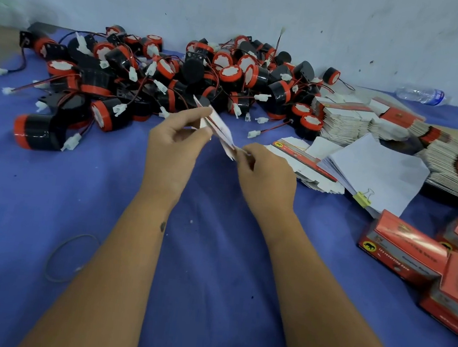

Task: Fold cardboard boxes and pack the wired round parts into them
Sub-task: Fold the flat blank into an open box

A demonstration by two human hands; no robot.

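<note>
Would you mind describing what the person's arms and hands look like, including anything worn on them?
Both forearms are bare up to the bottom edge of the picture, with no sleeves in view. The left hand and right hand wear no gloves, rings, watch or bracelets that I can see. A small dark mark sits on the left forearm.

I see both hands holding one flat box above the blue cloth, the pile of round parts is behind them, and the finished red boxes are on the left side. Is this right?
Not quite. In the head view the finished red boxes are on the right side, not the left. The rest holds: the left hand and the right hand both hold one flat box above the blue cloth, with the pile of round parts behind them.
</note>
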